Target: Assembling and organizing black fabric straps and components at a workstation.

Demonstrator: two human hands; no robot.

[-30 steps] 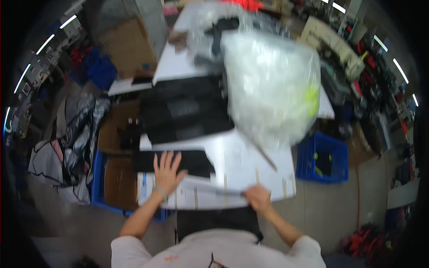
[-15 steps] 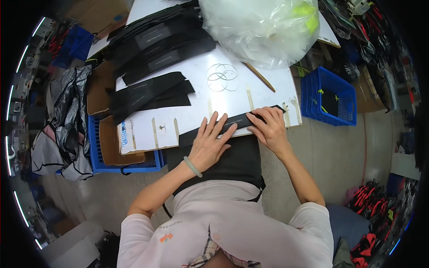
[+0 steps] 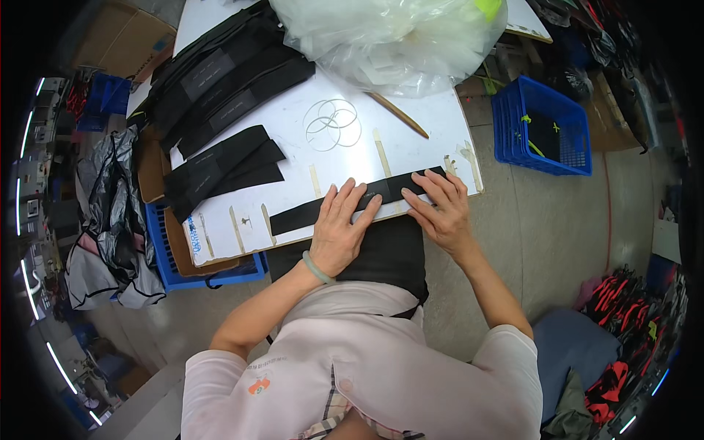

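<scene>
A long black fabric strip [image 3: 295,217] with a faint printed label lies flat along the near edge of the white table [image 3: 279,169]. My left hand [image 3: 337,233], with a pale bangle on its wrist, rests over the strip's middle, fingers stretched out. Near the strip's right end, my right hand [image 3: 446,217] presses down with fingers apart and slightly bent, its thumb by the near edge. Several similar black strips [image 3: 220,165] lie fanned at the table's left. Behind them is a larger stack of black strips [image 3: 227,84].
A big clear plastic bag [image 3: 396,44] covers the table's far part. A pointed wooden stick [image 3: 400,116] and several thin rings [image 3: 331,126] lie before it. Blue crates stand at the right [image 3: 543,165] and under the table's left [image 3: 213,279]. Tape pieces mark the tabletop.
The strip's right end, bunched under my right fingers before, now lies flatter. My right fingers have straightened somewhat. My left hand stays on the strip. The whole view has shifted slightly.
</scene>
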